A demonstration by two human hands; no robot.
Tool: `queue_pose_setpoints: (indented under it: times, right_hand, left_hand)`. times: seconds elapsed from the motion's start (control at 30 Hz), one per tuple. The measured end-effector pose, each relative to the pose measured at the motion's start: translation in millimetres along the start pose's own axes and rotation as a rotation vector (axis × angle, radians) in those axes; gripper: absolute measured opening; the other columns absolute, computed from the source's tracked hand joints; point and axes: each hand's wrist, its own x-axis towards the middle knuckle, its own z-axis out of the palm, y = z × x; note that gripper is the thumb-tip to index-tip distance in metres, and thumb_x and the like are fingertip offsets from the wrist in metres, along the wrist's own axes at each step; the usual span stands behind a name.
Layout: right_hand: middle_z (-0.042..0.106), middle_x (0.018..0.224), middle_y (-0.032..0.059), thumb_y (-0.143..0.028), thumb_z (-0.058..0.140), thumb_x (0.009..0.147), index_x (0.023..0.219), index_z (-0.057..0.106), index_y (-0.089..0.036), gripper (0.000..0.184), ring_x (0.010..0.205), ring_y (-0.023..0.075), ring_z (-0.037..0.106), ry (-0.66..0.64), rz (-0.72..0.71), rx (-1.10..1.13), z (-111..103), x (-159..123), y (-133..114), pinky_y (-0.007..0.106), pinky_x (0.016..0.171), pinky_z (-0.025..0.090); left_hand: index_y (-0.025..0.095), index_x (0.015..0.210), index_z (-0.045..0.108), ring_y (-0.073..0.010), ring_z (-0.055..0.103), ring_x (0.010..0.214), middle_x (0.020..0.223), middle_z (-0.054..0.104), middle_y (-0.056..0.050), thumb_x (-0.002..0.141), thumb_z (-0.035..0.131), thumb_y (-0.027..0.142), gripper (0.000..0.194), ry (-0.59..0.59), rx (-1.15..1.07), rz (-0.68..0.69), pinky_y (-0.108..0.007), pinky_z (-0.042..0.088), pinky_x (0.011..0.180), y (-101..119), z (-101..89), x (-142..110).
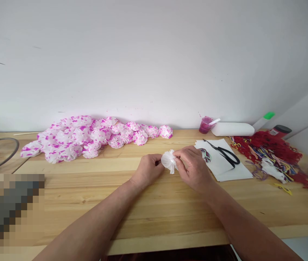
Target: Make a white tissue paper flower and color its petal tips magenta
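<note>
A small white paper flower (pixel 168 160) is held between my two hands above the wooden table (pixel 94 203). My left hand (pixel 148 169) pinches its left edge, fingers curled behind it. On the other side, my right hand (pixel 193 167) grips the flower between thumb and forefinger. Its petals look plain white and gathered, with a short piece hanging down. Just right of my right hand lies a stack of white paper sheets (pixel 228 170), partly covered by that hand. Black-handled scissors (pixel 224 152) rest on the sheets.
Many white flowers with pink-purple spots (pixel 72 139) are heaped along the wall. At the back right stand a cup of purple liquid (pixel 206 125) and a white roll (pixel 232 129). Red yarn pieces (pixel 276 148) and a dark-lidded container (pixel 281 131) are farther right.
</note>
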Motion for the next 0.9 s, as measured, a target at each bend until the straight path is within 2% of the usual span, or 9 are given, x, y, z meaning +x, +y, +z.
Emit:
queue_pose_setpoints:
  times: [0.13,0.27,0.3,0.37,0.47,0.53,0.6,0.73,0.9]
  right_hand:
    - [0.069,0.089,0.0047,-0.017,0.053,0.091,0.094,0.062,-0.022,0.011,0.088,0.0220,0.059,0.125,0.061,0.066,-1.3,0.1,1.0,0.039,0.084,0.043]
    - [0.069,0.094,0.0053,-0.028,0.057,0.092,0.104,0.062,-0.022,0.014,0.085,0.0201,0.061,0.233,0.339,0.208,-1.0,-1.3,9.8,0.035,0.078,0.047]
    - [0.069,0.094,0.0053,-0.032,0.058,0.092,0.106,0.062,-0.022,0.017,0.083,0.0198,0.062,0.221,0.408,0.265,-0.2,-1.4,12.0,0.034,0.076,0.047]
    - [0.069,0.097,0.0059,-0.037,0.061,0.090,0.107,0.063,-0.022,0.023,0.085,0.0203,0.063,0.109,0.483,0.428,2.4,-1.1,13.7,0.033,0.073,0.049]
    - [0.071,0.101,0.0067,-0.041,0.066,0.086,0.108,0.064,-0.021,0.030,0.091,0.0225,0.065,-0.195,0.481,0.738,7.8,-0.7,6.3,0.034,0.076,0.053]
    - [0.071,0.100,0.0060,-0.042,0.067,0.084,0.107,0.063,-0.021,0.031,0.092,0.0231,0.067,-0.324,0.468,0.911,11.2,-1.6,-2.9,0.035,0.079,0.055]
    - [0.071,0.099,0.0052,-0.040,0.069,0.083,0.104,0.064,-0.021,0.029,0.093,0.0231,0.067,-0.328,0.436,0.968,13.4,-3.0,-11.2,0.036,0.081,0.056]
    - [0.072,0.099,0.0052,-0.033,0.074,0.078,0.104,0.066,-0.021,0.029,0.092,0.0231,0.067,-0.243,0.391,0.879,13.3,-4.7,-17.5,0.035,0.081,0.056]
    - [0.070,0.086,0.0040,-0.030,0.082,0.067,0.089,0.066,-0.021,0.029,0.078,0.0216,0.065,-0.194,0.479,0.913,10.4,-2.8,-18.2,0.033,0.069,0.056]
  left_hand:
    - [0.016,0.060,0.058,-0.0075,0.034,0.051,0.053,0.045,0.006,0.075,0.055,0.024,0.017,-0.049,-0.183,-0.084,-0.021,0.024,0.051,0.9,0.4,0.3]
    - [0.016,0.059,0.055,-0.0056,0.029,0.044,0.049,0.044,0.006,0.068,0.062,0.023,0.013,0.008,-0.586,-0.194,-0.022,0.020,0.046,1.2,2.4,3.4]
    - [0.016,0.058,0.053,-0.0052,0.028,0.043,0.047,0.042,0.006,0.067,0.064,0.022,0.015,0.021,-0.689,-0.195,-0.022,0.019,0.045,2.5,3.0,3.9]
    - [0.017,0.057,0.052,-0.0045,0.025,0.043,0.045,0.038,0.008,0.065,0.070,0.023,0.021,0.031,-0.866,-0.187,-0.022,0.018,0.044,6.3,4.1,3.5]
    - [0.015,0.062,0.056,-0.0031,0.024,0.045,0.049,0.038,0.008,0.062,0.080,0.025,0.027,-0.001,-1.032,-0.204,-0.020,0.019,0.044,12.3,6.3,-0.7]
    - [0.014,0.065,0.058,-0.0022,0.026,0.045,0.052,0.041,0.007,0.061,0.084,0.026,0.028,-0.067,-1.078,-0.237,-0.019,0.020,0.045,14.5,7.9,-4.4]
    - [0.013,0.066,0.060,-0.0020,0.030,0.046,0.054,0.045,0.005,0.061,0.085,0.025,0.028,-0.129,-1.096,-0.285,-0.018,0.021,0.045,15.1,9.2,-7.6]
    - [0.013,0.071,0.062,-0.0028,0.035,0.049,0.058,0.050,0.004,0.056,0.086,0.018,0.029,-0.187,-1.122,-0.354,-0.017,0.022,0.046,15.2,10.4,-10.5]
    - [0.013,0.059,0.054,-0.0023,0.030,0.047,0.053,0.042,0.006,0.052,0.086,0.019,0.034,-0.252,-1.095,-0.363,-0.017,0.022,0.045,12.0,12.2,-10.2]
